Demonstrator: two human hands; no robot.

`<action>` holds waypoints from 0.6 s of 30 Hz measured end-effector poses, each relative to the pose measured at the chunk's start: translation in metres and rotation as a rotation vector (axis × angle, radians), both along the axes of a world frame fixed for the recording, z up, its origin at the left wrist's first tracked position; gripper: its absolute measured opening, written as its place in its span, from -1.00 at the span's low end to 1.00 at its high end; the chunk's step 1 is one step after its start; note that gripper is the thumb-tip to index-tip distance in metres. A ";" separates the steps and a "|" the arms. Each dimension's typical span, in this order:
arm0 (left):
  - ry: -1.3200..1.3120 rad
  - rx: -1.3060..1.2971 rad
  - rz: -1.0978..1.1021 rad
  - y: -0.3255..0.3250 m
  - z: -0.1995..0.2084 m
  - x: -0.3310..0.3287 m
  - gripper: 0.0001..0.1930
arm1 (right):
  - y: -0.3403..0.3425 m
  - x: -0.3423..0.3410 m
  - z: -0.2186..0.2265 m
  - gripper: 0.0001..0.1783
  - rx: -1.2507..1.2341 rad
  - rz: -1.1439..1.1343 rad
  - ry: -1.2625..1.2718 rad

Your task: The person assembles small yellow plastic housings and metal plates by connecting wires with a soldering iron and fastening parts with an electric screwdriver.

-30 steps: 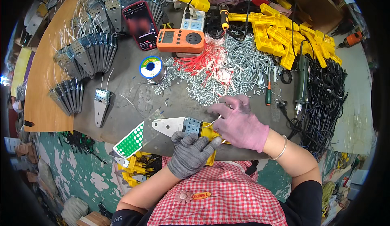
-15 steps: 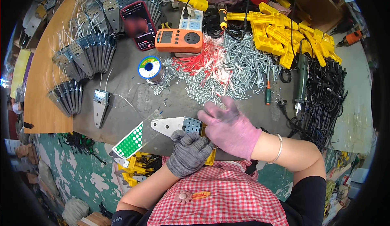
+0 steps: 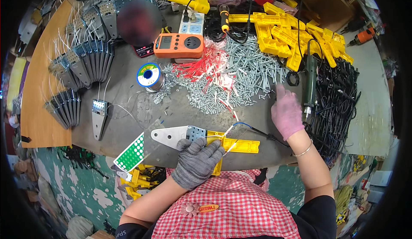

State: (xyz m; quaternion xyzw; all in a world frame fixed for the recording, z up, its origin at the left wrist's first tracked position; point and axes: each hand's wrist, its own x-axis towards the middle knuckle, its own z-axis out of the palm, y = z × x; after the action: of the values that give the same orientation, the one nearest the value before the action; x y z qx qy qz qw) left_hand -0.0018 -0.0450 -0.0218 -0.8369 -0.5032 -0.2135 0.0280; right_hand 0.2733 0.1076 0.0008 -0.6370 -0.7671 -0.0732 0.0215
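One yellow handle (image 3: 244,146) runs sideways, its metal plate (image 3: 174,137) pointing left.

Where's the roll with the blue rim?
In the head view, the blue-rimmed spool stands left of centre on the table, below and left of the orange meter and beside the small metal nuts.

Orange rectangular plastic meter (image 3: 178,46) well beyond left fingers (image 3: 210,149); white power strip with blue sockets (image 3: 191,25), farther out. Blue-rimmed round spool (image 3: 149,76) beyond, leftward. Green white-dotted flat strip (image 3: 130,154) left of same fingers.
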 end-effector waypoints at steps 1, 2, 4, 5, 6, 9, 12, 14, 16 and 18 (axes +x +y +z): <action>0.000 -0.013 0.008 -0.001 -0.002 -0.001 -0.79 | -0.004 -0.006 0.009 -0.56 -0.002 0.007 0.003; -0.001 -0.025 0.015 -0.002 -0.003 -0.002 -0.79 | -0.016 -0.011 0.027 -0.57 0.065 0.097 0.083; 0.001 -0.019 0.039 -0.004 -0.005 -0.004 -0.79 | -0.045 -0.028 0.067 -0.66 0.097 0.265 0.277; -0.011 -0.008 0.041 -0.006 -0.005 -0.004 -0.79 | -0.062 -0.035 0.085 -0.70 0.090 0.385 0.351; -0.018 -0.007 0.030 -0.004 -0.003 -0.003 -0.79 | -0.078 -0.037 0.105 -0.71 0.044 0.505 0.288; 0.021 -0.009 0.032 -0.001 -0.001 0.000 -0.78 | -0.095 -0.050 0.106 -0.80 -0.074 0.623 0.275; 0.002 -0.023 0.029 -0.002 -0.004 -0.003 -0.78 | -0.090 -0.055 0.093 -0.82 -0.163 0.639 0.235; 0.009 0.002 0.034 -0.001 -0.002 -0.004 -0.80 | -0.086 -0.060 0.092 -0.82 -0.208 0.656 0.208; -0.001 -0.020 0.037 -0.001 0.000 -0.004 -0.80 | -0.084 -0.066 0.095 -0.81 -0.192 0.728 0.188; -0.007 -0.036 0.036 0.003 0.015 -0.005 -0.81 | -0.074 -0.076 0.099 -0.80 -0.184 0.794 0.183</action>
State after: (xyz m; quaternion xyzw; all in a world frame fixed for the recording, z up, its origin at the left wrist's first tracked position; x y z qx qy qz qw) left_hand -0.0072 -0.0417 -0.0069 -0.8272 -0.5222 -0.2070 0.0149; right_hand 0.1973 0.0339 0.0997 -0.2947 -0.9514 0.0665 0.0592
